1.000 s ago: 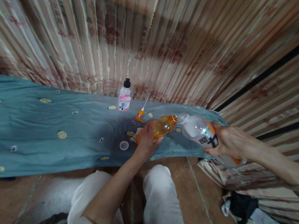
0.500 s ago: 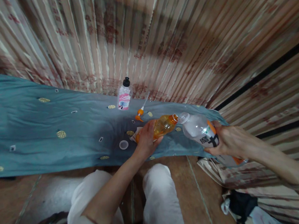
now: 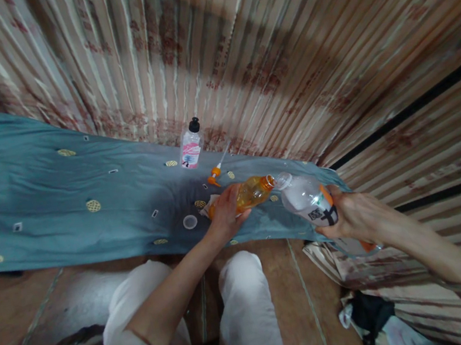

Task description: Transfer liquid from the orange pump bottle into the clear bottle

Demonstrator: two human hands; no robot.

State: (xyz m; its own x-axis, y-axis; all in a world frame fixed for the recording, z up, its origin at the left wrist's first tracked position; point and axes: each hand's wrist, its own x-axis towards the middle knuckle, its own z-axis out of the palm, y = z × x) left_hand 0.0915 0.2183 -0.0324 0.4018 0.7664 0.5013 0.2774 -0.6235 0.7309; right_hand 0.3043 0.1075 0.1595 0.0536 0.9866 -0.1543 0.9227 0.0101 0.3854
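My left hand (image 3: 225,215) is wrapped round an orange see-through bottle (image 3: 254,193), which lies tilted with its uncapped neck to the right. My right hand (image 3: 349,214) grips a large clear plastic bottle (image 3: 304,198) with an orange and white label, its mouth pointing left. The two mouths meet or nearly meet; whether they touch I cannot tell. Just beyond my left hand lies an orange pump head (image 3: 215,175) with a thin clear tube. A round whitish cap (image 3: 190,222) rests left of that hand.
A clear bottle with black cap and pink label (image 3: 191,147) stands at the back of the teal cloth-covered surface (image 3: 50,210). A pleated curtain (image 3: 198,41) hangs right behind it. Dark and white cloth items (image 3: 374,314) lie on the tiled floor at lower right.
Almost nothing differs. Both hands keep the two bottles mouth to mouth; the view has shifted very slightly.
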